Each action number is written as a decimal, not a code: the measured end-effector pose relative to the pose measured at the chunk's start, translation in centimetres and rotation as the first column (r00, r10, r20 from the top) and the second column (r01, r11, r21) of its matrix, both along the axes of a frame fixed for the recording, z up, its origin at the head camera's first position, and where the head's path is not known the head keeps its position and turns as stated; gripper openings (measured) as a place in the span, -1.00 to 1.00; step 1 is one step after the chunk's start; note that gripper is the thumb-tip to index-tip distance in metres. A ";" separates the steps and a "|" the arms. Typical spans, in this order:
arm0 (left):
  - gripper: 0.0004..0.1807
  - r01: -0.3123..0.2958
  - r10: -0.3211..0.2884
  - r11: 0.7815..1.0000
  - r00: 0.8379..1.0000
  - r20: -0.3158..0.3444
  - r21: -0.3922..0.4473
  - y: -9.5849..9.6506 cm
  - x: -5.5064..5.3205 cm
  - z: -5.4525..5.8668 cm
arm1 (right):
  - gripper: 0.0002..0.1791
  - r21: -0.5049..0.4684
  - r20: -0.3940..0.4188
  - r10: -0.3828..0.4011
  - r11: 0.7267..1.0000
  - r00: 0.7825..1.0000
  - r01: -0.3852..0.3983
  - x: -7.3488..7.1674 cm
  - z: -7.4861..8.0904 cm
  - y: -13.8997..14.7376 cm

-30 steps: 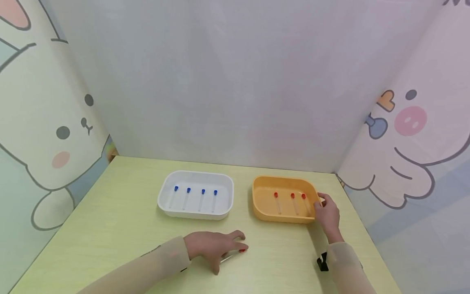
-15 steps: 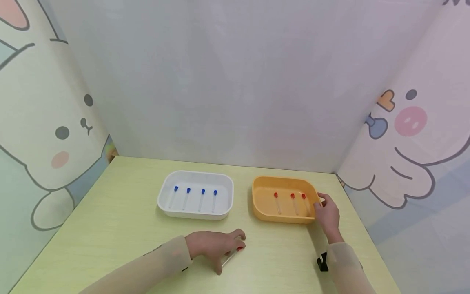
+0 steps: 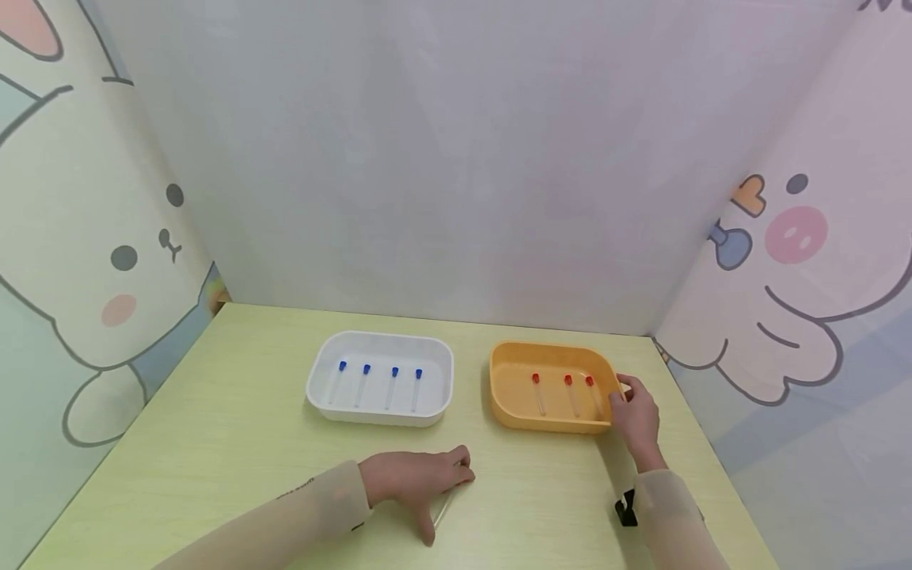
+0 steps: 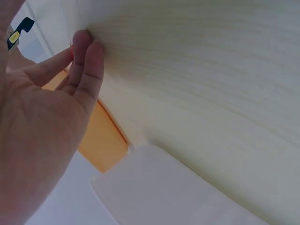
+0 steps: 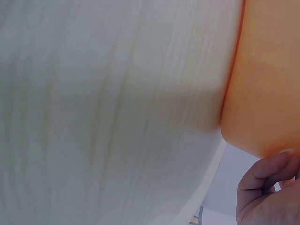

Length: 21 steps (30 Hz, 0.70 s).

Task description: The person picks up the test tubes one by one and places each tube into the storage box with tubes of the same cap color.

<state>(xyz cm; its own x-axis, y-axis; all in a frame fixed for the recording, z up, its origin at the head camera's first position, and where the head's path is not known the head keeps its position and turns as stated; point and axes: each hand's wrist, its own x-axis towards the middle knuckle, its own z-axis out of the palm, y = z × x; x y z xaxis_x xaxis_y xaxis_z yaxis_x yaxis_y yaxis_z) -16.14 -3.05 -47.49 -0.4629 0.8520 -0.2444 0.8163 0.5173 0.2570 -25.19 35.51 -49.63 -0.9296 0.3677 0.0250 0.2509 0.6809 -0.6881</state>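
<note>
My left hand (image 3: 416, 479) is low over the middle of the table, fingers curled at a thin clear red-capped tube (image 3: 445, 507). In the head view the cap is hidden behind the fingers. A speck of the red cap (image 4: 71, 48) shows between the fingertips in the left wrist view, where they pinch it. My right hand (image 3: 636, 416) grips the right rim of an orange tray (image 3: 506, 408), thumb at the near side. Several red-capped tubes (image 3: 539, 396) lie inside that tray. The right wrist view shows fingers against the orange tray's wall (image 5: 267, 84).
A white tray (image 3: 324, 408) stands left of the orange one, with several blue-capped tubes (image 3: 391, 388) lying in a row. A small black object (image 3: 626, 508) is by the right sleeve. Printed cartoon panels and a pale wall (image 3: 427, 158) enclose the table (image 3: 235, 443).
The tube under my left hand has turned steeper, and its red cap has gone behind the fingers. My left fingers have drawn in a little. The right hand and both trays stay put.
</note>
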 end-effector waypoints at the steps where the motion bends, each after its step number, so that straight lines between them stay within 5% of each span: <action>1: -0.03 -0.003 0.003 1.000 1.000 -0.018 -0.001 0.0 0.1 -0.1 | -0.51 0.001 0.001 0.001 1.000 1.000 -0.001 0.0 0.0 0.0; 11: -0.14 -0.019 0.019 1.000 0.997 -0.074 0.001 0.5 0.4 0.0 | -0.51 0.003 -0.003 0.002 1.000 1.000 -0.002 0.0 -0.1 0.0; 21: -0.08 -0.016 0.020 0.998 0.998 -0.066 0.062 1.2 -0.4 1.8 | -0.50 -0.002 0.009 -0.007 1.000 1.000 0.007 0.0 -0.1 0.1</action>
